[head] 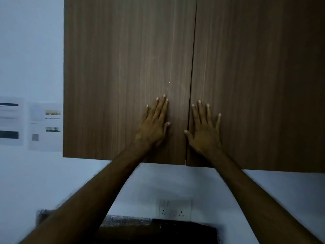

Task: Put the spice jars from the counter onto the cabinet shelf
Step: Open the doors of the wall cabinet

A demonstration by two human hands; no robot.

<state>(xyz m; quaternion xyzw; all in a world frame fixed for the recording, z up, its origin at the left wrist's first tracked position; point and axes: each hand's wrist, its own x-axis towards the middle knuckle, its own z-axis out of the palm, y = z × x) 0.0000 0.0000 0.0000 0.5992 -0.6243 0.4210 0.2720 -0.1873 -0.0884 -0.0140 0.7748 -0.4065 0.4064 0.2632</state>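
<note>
Brown wood-grain doors fill most of the view: the wall cabinet [193, 67] is closed, its left door [126, 76] and right door [255, 76] meeting at a thin vertical seam near the middle. Both hands lie flat against the lower part of these doors, one on each side of the seam. The left hand [154, 125] rests palm-down on the left door, fingers spread and pointing up, thumb reaching toward the seam, with nothing in it. The right hand [204, 131] lies on the right door likewise, fingers fanned wide, its thumb tip right at the seam, also holding nothing. Both bare forearms stretch up from the bottom corners of the frame.

No spice jars show anywhere, and the shelf behind the doors is hidden. Below the cabinet a pale wall carries a white socket plate [175, 209]. Under it sits a speckled counter [123, 220] edge with a dark flat object [184, 229] I cannot identify. Blurred printed sheets [44, 126] hang on the wall left of the cabinet.
</note>
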